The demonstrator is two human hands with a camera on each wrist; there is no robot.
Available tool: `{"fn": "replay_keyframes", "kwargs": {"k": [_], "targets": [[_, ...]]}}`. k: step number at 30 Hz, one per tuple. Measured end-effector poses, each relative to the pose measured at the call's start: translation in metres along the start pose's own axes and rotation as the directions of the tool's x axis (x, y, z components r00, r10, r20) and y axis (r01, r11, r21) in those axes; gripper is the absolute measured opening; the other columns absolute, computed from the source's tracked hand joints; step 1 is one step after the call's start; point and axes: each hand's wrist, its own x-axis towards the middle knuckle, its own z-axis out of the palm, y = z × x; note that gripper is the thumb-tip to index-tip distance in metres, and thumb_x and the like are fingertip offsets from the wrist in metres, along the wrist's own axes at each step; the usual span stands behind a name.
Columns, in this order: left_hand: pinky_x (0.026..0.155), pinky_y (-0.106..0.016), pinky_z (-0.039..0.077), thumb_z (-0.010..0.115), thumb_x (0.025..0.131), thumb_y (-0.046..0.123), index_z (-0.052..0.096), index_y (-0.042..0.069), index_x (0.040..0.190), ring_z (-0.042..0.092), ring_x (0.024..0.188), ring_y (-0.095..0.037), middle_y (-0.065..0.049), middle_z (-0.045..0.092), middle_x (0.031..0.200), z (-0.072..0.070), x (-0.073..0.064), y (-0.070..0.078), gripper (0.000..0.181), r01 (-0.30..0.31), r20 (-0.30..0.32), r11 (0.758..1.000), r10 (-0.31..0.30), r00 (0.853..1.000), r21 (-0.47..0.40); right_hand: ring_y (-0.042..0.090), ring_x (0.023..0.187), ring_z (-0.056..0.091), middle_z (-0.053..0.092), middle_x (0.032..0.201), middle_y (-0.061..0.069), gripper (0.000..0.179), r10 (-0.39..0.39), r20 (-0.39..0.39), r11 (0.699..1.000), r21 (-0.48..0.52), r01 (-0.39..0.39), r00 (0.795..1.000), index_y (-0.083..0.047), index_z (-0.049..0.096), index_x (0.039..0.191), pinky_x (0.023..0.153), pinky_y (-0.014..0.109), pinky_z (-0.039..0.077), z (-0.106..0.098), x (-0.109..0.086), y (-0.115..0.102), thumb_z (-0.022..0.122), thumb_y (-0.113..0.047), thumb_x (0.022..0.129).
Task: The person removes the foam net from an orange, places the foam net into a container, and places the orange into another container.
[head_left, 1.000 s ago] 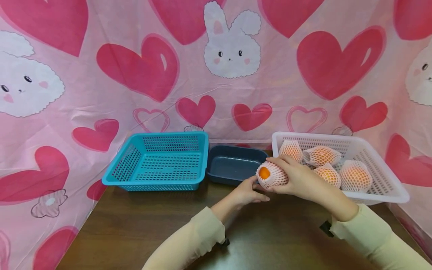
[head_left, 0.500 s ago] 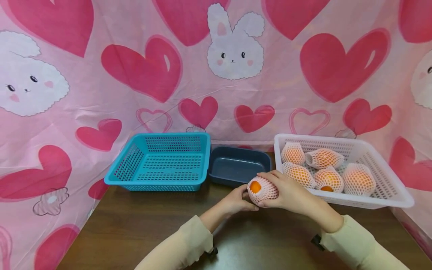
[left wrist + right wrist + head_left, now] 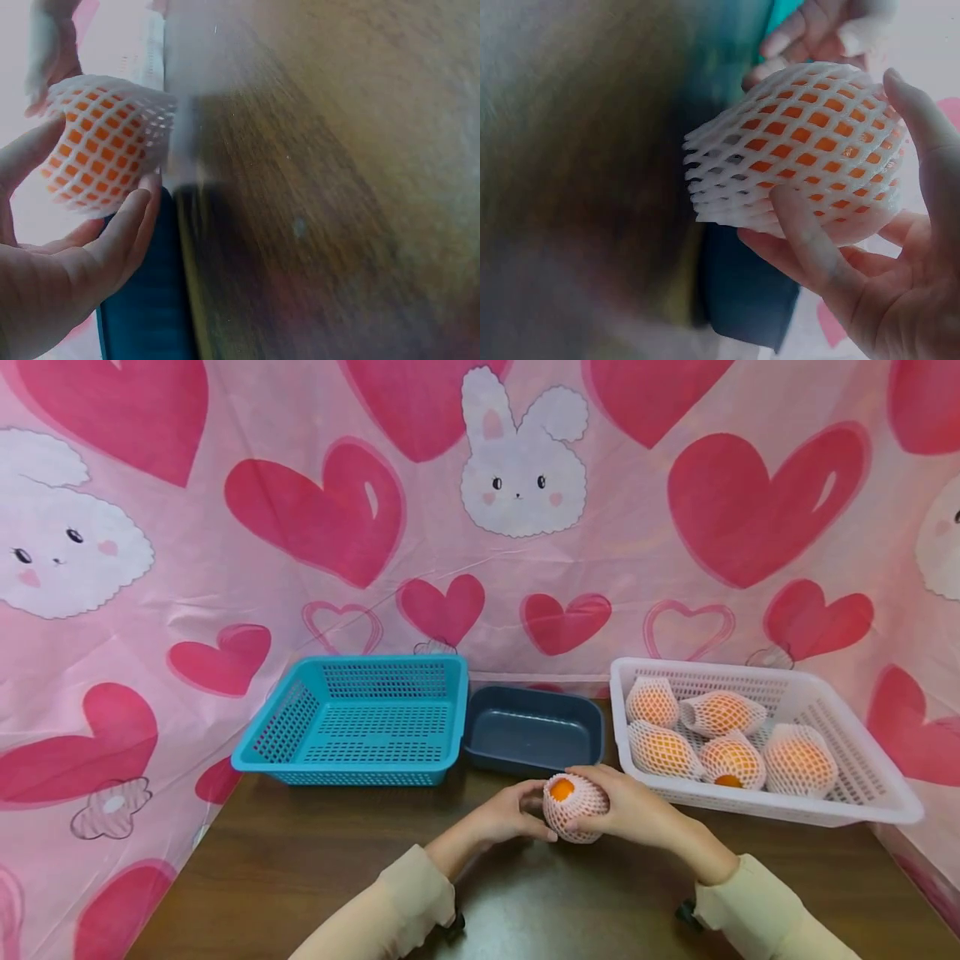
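Note:
An orange (image 3: 574, 810) in a white foam fruit net is between both hands, over the table in front of the dark tray. Part of its bare orange skin shows through the net's upper end. My right hand (image 3: 637, 810) grips it from the right, thumb and fingers curled round the net in the right wrist view. From the left, my left hand (image 3: 498, 817) has thumb and fingertips at the fruit, on either side of the netted orange (image 3: 97, 150) in the left wrist view. A space shows between its palm and the fruit.
A teal perforated basket (image 3: 352, 777) stands at the back left. Beside it is a dark blue-grey tray (image 3: 532, 735). A white basket (image 3: 870, 806) at the right holds several netted oranges (image 3: 663, 750). A pink patterned cloth (image 3: 562, 560) hangs behind the brown table (image 3: 315, 839).
Both hands have brought the netted orange leftward and toward the person, away from the white basket. The bare patch of the fruit now faces more upward.

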Motion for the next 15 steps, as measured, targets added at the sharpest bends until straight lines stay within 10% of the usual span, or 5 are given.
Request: {"fn": "replay_keyframes", "kwargs": {"k": [15], "targets": [[0.099,-0.042,0.052,0.079,0.088,0.004,0.059,0.006,0.142,0.055,0.122,-0.024,-0.008,0.062,0.135,-0.001,-0.005,-0.002,0.058,-0.091,-0.090,0.990,0.101,0.991,0.108,0.024,0.107,0.063,0.064,0.129,0.013,0.067,-0.067,0.020,0.982,0.177,0.062,0.998,-0.002,0.053,0.144,0.089,0.037,0.055,0.021,0.001,0.009,0.078,-0.035,0.092]]}}
